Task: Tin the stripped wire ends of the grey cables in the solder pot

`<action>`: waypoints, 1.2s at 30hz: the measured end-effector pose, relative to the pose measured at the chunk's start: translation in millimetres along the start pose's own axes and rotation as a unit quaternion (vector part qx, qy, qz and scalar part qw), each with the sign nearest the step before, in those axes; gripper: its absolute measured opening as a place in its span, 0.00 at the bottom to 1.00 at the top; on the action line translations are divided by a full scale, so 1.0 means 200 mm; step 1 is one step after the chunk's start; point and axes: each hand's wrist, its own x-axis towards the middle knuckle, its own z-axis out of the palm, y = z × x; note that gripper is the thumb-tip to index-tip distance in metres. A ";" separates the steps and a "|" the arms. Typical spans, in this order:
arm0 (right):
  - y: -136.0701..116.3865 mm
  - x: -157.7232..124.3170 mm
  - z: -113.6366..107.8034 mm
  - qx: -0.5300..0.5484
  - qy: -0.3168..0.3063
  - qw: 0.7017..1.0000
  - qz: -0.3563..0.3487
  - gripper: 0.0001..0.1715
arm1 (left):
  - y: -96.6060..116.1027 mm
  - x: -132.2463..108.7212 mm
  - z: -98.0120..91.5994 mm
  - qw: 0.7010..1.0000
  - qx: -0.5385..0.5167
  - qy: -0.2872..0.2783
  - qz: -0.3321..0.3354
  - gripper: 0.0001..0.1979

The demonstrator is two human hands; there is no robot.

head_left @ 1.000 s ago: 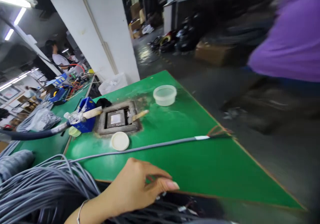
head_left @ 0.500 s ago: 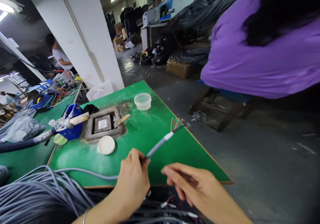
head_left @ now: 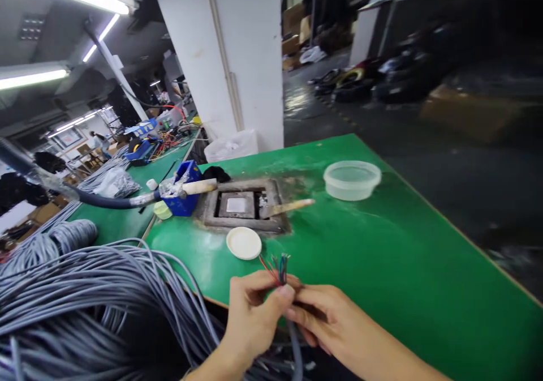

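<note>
Near the table's front edge, my left hand (head_left: 258, 308) pinches a grey multi-core cable (head_left: 296, 350) at its stripped end. Thin coloured wires (head_left: 279, 269), red, blue and green among them, fan upward from between the fingers. My right hand (head_left: 324, 319) meets it from the other side, its thumb and fingers closed around the same end. The cable hangs down below both hands. A round white lid (head_left: 244, 243) lies just beyond the wire tips. Behind it is a solder pot (head_left: 236, 205) set in a dirty square frame, with a flat wooden stick (head_left: 292, 206) resting across its edge.
A clear round tub (head_left: 352, 180) stands on the green table (head_left: 365, 256). Left of the pot, a thick hose (head_left: 102, 198) reaches a blue bin (head_left: 186, 191). Large grey cable coils (head_left: 97, 279) fill the lower left. Behind the table rises a white pillar (head_left: 254, 58).
My view has swung left. My right hand, apart from the cable before, now grips it beside my left. The wire ends, which pointed away to the right, now point up between my hands.
</note>
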 end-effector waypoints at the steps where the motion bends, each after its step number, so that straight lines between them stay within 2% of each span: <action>1: 0.00 0.03 -0.02 -0.016 -0.024 0.999 0.017 0.34 | 0.00 0.02 -0.01 1.000 -0.019 0.022 -0.011 0.23; 5: -0.05 0.13 -0.15 -0.119 -0.117 0.984 0.054 0.26 | -0.05 0.05 -0.05 0.995 -0.078 0.052 -0.033 0.21; 8: -0.11 0.19 -0.23 -0.117 -0.063 0.991 0.013 0.23 | -0.06 0.05 -0.05 0.990 -0.113 0.067 -0.044 0.19; 11: -0.13 0.21 -0.24 -0.045 0.007 0.998 -0.036 0.21 | -0.07 0.06 -0.04 0.990 -0.117 0.056 -0.052 0.17; 16: -0.09 0.22 -0.22 0.003 0.062 0.997 -0.035 0.18 | -0.13 0.11 -0.01 0.992 -0.104 0.037 -0.056 0.15; 18: -0.07 0.21 -0.23 -0.009 0.064 0.998 -0.023 0.17 | -0.15 0.12 -0.01 0.992 -0.107 0.028 -0.061 0.15; 22: -0.04 0.21 -0.24 -0.011 0.028 1.000 0.003 0.18 | -0.18 0.13 0.00 0.990 -0.125 0.027 -0.052 0.13; 26: -0.03 0.21 -0.23 -0.013 0.018 1.000 -0.003 0.18 | -0.18 0.13 0.00 0.989 -0.137 0.015 -0.046 0.12; 31: -0.01 0.21 -0.19 0.002 0.078 0.996 -0.039 0.18 | -0.16 0.13 -0.03 0.993 -0.110 -0.005 -0.051 0.10; 36: 0.01 0.21 -0.16 0.008 0.153 0.985 -0.082 0.15 | -0.18 0.13 -0.03 0.989 -0.135 0.060 -0.025 0.12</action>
